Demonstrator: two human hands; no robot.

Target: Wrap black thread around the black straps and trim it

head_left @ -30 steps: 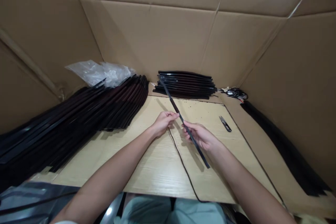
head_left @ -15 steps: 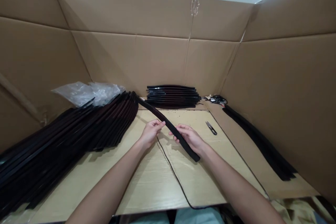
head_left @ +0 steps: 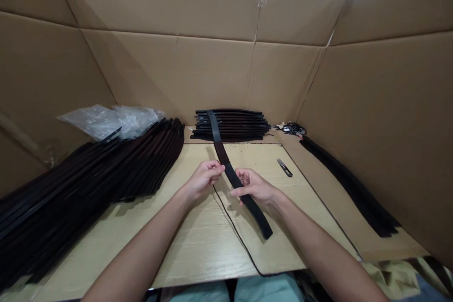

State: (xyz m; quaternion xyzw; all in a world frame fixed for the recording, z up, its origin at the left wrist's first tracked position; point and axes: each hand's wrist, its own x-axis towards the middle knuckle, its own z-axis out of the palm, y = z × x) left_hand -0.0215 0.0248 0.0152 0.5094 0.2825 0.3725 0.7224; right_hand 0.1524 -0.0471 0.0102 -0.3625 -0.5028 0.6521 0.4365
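A long, curved black strap point(head_left: 233, 177) with a dark brownish stretch slants across the middle, its far end over the back pile. My left hand point(head_left: 205, 177) pinches its left edge between thumb and fingertips. From the right side my right hand point(head_left: 256, 186) grips it lower down, thumb on top and fingers behind. A thin black cord point(head_left: 230, 219) runs from beneath my left hand to the table's front edge; whether that hand also holds it, I cannot tell. Small black thread snips point(head_left: 284, 168) lie to the right.
Many similar dark strips point(head_left: 141, 165) fan out on the left, near clear plastic bags point(head_left: 123, 120). Another stack point(head_left: 231, 125) lies at the back. On the right, black strips point(head_left: 350, 184) rest on cardboard beside tangled cords point(head_left: 292, 128). Tall cardboard walls point(head_left: 159, 66) enclose the table point(head_left: 198, 245).
The strap has turned so its flat face shows, and its far end has swung right, from the left pile to over the back stack. My right thumb now lies across it.
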